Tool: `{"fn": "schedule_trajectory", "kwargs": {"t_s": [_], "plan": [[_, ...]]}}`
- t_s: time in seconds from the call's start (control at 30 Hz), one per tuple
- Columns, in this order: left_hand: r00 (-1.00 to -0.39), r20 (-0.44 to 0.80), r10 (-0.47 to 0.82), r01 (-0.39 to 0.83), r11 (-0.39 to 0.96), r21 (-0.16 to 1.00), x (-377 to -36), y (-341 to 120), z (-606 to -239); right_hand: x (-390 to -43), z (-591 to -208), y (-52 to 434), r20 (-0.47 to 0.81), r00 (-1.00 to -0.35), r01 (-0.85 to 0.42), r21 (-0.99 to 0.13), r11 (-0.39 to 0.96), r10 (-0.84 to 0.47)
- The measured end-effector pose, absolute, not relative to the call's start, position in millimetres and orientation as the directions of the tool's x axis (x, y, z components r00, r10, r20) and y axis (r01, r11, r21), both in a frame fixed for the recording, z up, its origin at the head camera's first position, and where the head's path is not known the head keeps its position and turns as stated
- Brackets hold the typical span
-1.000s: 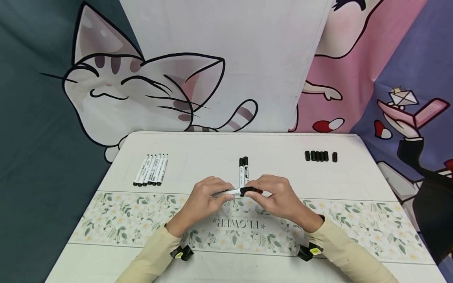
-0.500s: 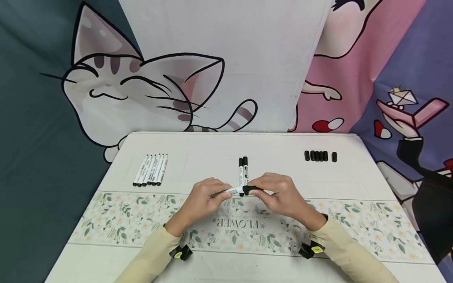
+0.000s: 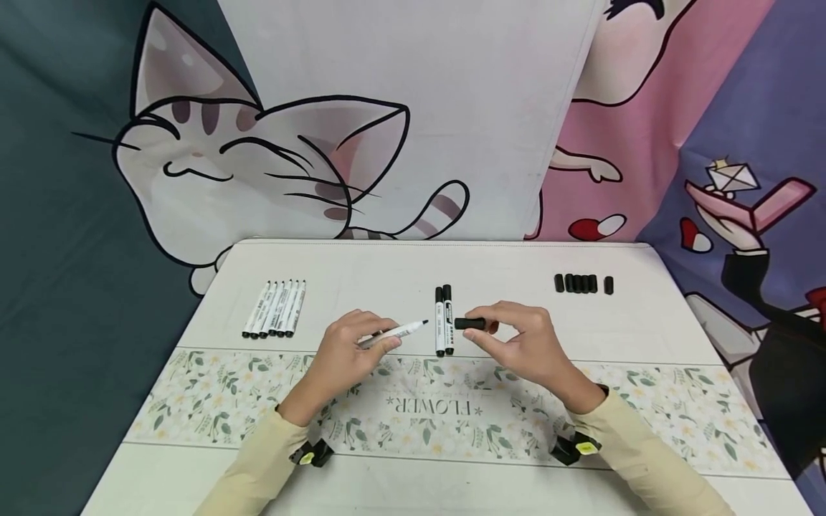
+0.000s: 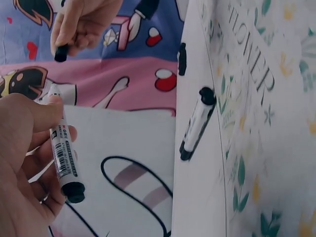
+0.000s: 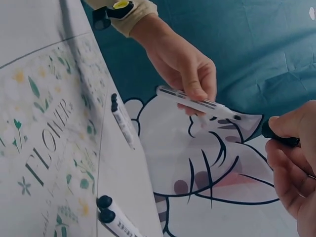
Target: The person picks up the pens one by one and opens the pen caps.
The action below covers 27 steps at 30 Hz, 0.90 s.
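My left hand (image 3: 353,351) pinches an uncapped white marker (image 3: 395,334), its dark tip pointing right and slightly up. In the left wrist view the barrel of that marker (image 4: 63,153) shows a barcode and a black end. A black cap (image 3: 470,324) is held between the thumb and fingers of my right hand (image 3: 516,344), apart from the marker's tip. Between the hands, two capped markers (image 3: 440,322) lie side by side on the table. The right wrist view also shows the held marker (image 5: 197,102) facing the black cap (image 5: 279,134).
Several uncapped white markers (image 3: 276,309) lie in a row at the table's left. Several black caps (image 3: 581,284) stand in a row at the back right, one set slightly apart. A floral strip (image 3: 439,423) crosses the white table (image 3: 361,272). Cartoon-printed cloth (image 3: 413,143) hangs behind.
The cap has come off the marker. My left hand has moved left with the marker, and my right hand has moved right and up with the cap.
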<state>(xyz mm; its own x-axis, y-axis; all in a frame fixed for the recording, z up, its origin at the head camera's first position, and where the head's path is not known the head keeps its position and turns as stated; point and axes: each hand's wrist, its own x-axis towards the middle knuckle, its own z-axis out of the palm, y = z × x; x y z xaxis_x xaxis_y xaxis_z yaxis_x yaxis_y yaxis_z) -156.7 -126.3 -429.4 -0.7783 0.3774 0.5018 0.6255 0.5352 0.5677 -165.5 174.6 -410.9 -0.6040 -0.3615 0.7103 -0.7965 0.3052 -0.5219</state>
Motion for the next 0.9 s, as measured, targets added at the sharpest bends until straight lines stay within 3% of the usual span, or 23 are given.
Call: {"fn": "schedule_trajectory", "kwargs": {"t_s": [0.13,0.47,0.7,0.9], "plan": [[-0.831,0.434,0.349,0.555,0.589,0.587,-158,-137,-427,-167,-410,180,0.673,-0.656,-0.753,-0.552,0.358,-0.341],[-0.918,0.348,0.191,0.376,0.699,0.608,-169,-174,-428,-170,-408,196,0.642,-0.706,-0.697,-0.557,0.452,-0.299],[-0.932,0.355,0.072,0.291,0.733,0.615,-181,-205,-435,-170,-411,205,0.614,-0.748,-0.649,-0.596,0.472,-0.253],[-0.954,0.29,-0.083,0.136,0.739,0.66,-190,-235,-441,-171,-416,215,0.589,-0.782,-0.6,-0.622,0.503,-0.204]]}}
